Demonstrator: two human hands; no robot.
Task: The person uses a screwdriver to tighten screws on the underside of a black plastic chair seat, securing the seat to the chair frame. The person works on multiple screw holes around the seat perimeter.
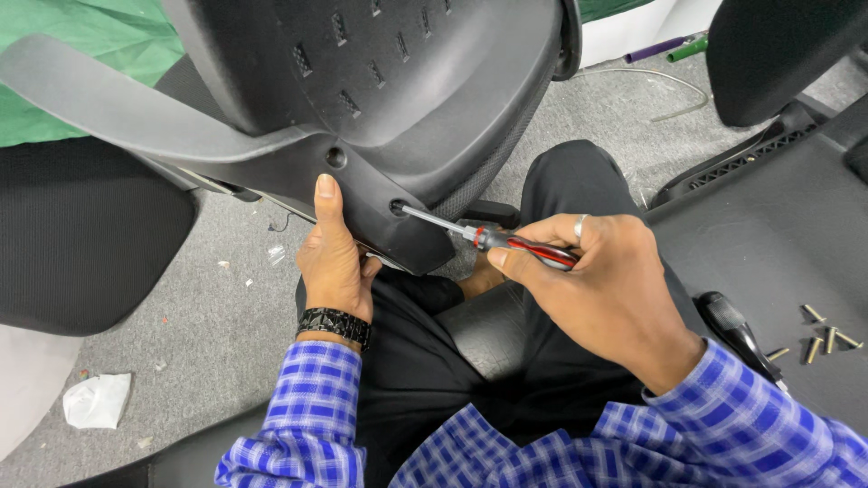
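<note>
grey carpet floor (crumpled paper)

My way to the chair back is hemmed by its armrest on the left and a second seat on the right, with loose screws littering the panel beside my knee.

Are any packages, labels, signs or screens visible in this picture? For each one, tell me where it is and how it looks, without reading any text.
No screen, sign, label or printed package shows.
Nearest to packaging: a small clear wrapper scrap on the grey carpet, left of the left hand.
A crumpled white paper lies on the carpet at lower left.
</note>
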